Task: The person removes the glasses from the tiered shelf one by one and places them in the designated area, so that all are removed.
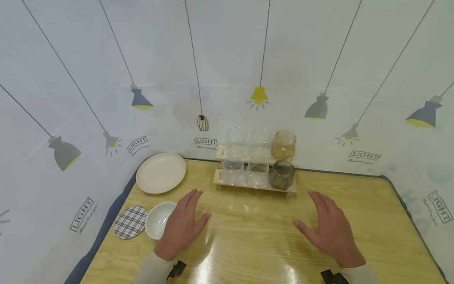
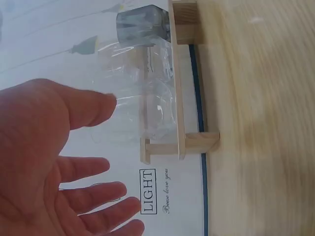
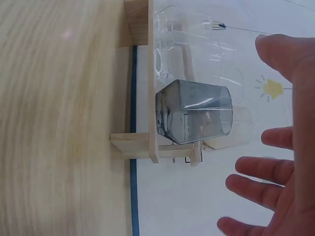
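Observation:
Both hands hover flat over the wooden table, fingers straight, holding nothing. My left hand is beside a small white bowl; my right hand is to the right of centre. Beyond them stands a two-tier wooden rack with clear glasses, a smoky grey glass and an amber glass. The left wrist view shows my left hand open near the clear glasses. The right wrist view shows my right hand open near the grey glass.
A cream plate lies at the table's back left. A plaid coaster sits left of the bowl. A printed white curtain with lamp drawings surrounds the table. The table's blue edge runs along the left.

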Motion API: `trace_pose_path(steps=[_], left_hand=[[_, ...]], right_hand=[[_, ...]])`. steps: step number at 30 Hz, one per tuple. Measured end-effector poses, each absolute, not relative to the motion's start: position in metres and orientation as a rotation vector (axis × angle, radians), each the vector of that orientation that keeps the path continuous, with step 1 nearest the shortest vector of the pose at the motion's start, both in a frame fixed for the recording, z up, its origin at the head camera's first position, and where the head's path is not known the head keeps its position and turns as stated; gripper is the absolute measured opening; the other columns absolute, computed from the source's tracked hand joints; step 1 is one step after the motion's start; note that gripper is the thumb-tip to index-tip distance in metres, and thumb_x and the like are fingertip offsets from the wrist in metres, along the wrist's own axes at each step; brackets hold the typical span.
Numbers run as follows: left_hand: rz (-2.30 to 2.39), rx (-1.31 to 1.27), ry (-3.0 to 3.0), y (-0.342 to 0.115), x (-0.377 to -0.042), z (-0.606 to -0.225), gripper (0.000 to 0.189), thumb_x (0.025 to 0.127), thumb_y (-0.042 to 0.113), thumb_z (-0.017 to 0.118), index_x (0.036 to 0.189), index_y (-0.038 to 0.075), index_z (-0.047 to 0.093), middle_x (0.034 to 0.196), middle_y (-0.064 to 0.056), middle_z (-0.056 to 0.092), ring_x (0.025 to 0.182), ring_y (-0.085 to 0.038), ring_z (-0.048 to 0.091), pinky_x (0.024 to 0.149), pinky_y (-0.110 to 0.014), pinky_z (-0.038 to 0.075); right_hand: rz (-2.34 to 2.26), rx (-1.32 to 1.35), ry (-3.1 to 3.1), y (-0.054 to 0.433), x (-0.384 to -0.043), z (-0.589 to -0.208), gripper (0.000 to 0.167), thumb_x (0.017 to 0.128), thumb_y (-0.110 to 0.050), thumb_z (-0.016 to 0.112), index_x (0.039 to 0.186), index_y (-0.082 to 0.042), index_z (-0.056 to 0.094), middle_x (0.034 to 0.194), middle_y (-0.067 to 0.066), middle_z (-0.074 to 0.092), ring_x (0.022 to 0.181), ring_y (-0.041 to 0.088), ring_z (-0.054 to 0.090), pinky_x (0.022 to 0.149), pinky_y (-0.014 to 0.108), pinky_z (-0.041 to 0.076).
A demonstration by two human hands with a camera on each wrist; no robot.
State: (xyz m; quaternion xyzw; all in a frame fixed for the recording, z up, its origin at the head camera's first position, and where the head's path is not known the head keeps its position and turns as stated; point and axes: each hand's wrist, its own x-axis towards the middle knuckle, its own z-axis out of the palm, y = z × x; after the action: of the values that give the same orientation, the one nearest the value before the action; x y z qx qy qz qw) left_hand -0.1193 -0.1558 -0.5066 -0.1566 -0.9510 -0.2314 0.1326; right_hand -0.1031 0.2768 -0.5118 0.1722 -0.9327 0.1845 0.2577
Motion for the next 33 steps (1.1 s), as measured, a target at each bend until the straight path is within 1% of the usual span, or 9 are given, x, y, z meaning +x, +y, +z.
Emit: trace_pose_path(steps=[4, 6, 10, 13, 16, 20, 24, 30, 33], left_hand=[[-0.836, -0.435, -2.738, -0.150, -0.127, -0.509, 0.067, 0.098, 0.033, 0.077, 0.153, 0.005, 0.050, 0.152, -0.022, 0.054, 0.136, -0.040, 0.058, 0.107, -0.056, 0.053], [-0.942, -0.400, -2.745, -0.146, -0.130, -0.510, 0.065, 0.099, 0.032, 0.076, 0.153, 0.006, 0.049, 0.151, -0.020, 0.055, 0.134, -0.038, 0.059, 0.106, -0.054, 0.053], [-1.128, -0.311, -2.730, -0.137, -0.139, -0.514, 0.060, 0.101, 0.028, 0.074, 0.152, 0.006, 0.049, 0.146, -0.018, 0.056, 0.129, -0.036, 0.061, 0.103, -0.051, 0.056], [-1.241, -0.259, -2.689, -0.132, -0.146, -0.516, 0.058, 0.101, 0.023, 0.073, 0.150, 0.003, 0.050, 0.144, -0.021, 0.056, 0.128, -0.038, 0.061, 0.102, -0.049, 0.057], [-1.351, -0.209, -2.660, -0.126, -0.152, -0.519, 0.056, 0.102, 0.019, 0.072, 0.151, 0.002, 0.050, 0.145, -0.023, 0.055, 0.130, -0.039, 0.061, 0.103, -0.050, 0.057], [-1.442, -0.188, -2.608, -0.119, -0.163, -0.523, 0.054, 0.101, 0.015, 0.072, 0.148, -0.001, 0.051, 0.142, -0.027, 0.055, 0.128, -0.041, 0.062, 0.102, -0.050, 0.058], [-1.521, -0.172, -2.557, -0.112, -0.177, -0.528, 0.050, 0.100, 0.014, 0.073, 0.145, 0.000, 0.054, 0.139, -0.028, 0.057, 0.127, -0.044, 0.062, 0.102, -0.053, 0.057], [-1.623, -0.082, -2.544, -0.104, -0.196, -0.542, 0.051, 0.098, 0.017, 0.074, 0.144, 0.003, 0.056, 0.139, -0.022, 0.055, 0.129, -0.041, 0.060, 0.105, -0.049, 0.056], [-1.637, -0.027, -2.535, -0.102, -0.204, -0.545, 0.053, 0.098, 0.018, 0.075, 0.145, 0.005, 0.056, 0.141, -0.020, 0.055, 0.129, -0.039, 0.061, 0.103, -0.049, 0.057]], right_hand=[[0.619, 0.441, -2.555, 0.275, -0.111, -0.509, 0.088, 0.081, -0.035, 0.090, 0.152, -0.002, 0.050, 0.142, 0.023, 0.058, 0.121, 0.044, 0.062, 0.085, 0.064, 0.055], [0.667, 0.434, -2.563, 0.274, -0.115, -0.507, 0.086, 0.083, -0.033, 0.089, 0.152, -0.002, 0.049, 0.143, 0.023, 0.057, 0.125, 0.043, 0.060, 0.089, 0.064, 0.054], [0.727, 0.421, -2.572, 0.272, -0.126, -0.504, 0.081, 0.088, -0.032, 0.086, 0.153, -0.002, 0.047, 0.146, 0.023, 0.055, 0.126, 0.044, 0.058, 0.091, 0.066, 0.052], [0.772, 0.417, -2.567, 0.271, -0.135, -0.500, 0.078, 0.091, -0.030, 0.083, 0.154, -0.001, 0.046, 0.146, 0.024, 0.054, 0.125, 0.046, 0.058, 0.093, 0.067, 0.050], [0.802, 0.431, -2.543, 0.270, -0.144, -0.495, 0.076, 0.092, -0.027, 0.081, 0.154, 0.000, 0.046, 0.146, 0.025, 0.054, 0.125, 0.047, 0.058, 0.095, 0.067, 0.048], [0.828, 0.436, -2.525, 0.270, -0.159, -0.490, 0.075, 0.093, -0.025, 0.080, 0.155, -0.002, 0.045, 0.147, 0.025, 0.054, 0.127, 0.046, 0.056, 0.098, 0.066, 0.047], [0.894, 0.416, -2.503, 0.268, -0.174, -0.484, 0.072, 0.096, -0.026, 0.077, 0.156, -0.003, 0.044, 0.149, 0.024, 0.053, 0.128, 0.045, 0.056, 0.100, 0.066, 0.047], [1.017, 0.358, -2.461, 0.267, -0.195, -0.480, 0.065, 0.100, -0.027, 0.073, 0.154, -0.003, 0.046, 0.148, 0.024, 0.055, 0.132, 0.043, 0.055, 0.105, 0.064, 0.048], [1.063, 0.332, -2.457, 0.267, -0.206, -0.479, 0.063, 0.102, -0.030, 0.071, 0.154, -0.003, 0.047, 0.147, 0.023, 0.055, 0.132, 0.041, 0.055, 0.107, 0.062, 0.048]])
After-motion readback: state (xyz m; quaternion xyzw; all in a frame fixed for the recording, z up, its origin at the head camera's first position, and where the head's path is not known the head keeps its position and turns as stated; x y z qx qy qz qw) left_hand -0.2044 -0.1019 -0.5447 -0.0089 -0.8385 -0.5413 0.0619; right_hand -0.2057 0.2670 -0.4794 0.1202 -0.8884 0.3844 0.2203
